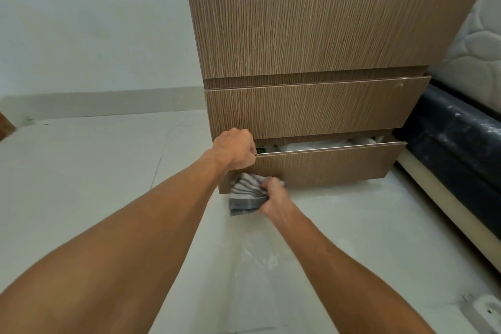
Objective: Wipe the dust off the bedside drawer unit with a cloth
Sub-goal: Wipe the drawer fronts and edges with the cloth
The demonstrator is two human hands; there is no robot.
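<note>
The drawer unit [311, 35] fills the upper centre and right of the frame, standing on the floor [81, 171]. Its bottom drawer [325, 163] is pulled partly out, with pale contents showing inside. The left hand [235, 150] is clenched on that drawer's top left corner. Just below, at frame centre, the right hand [275, 199] grips a bunched grey striped cloth [245, 194] against the drawer's lower left front. A mattress [471, 43] sits at the right edge.
</note>
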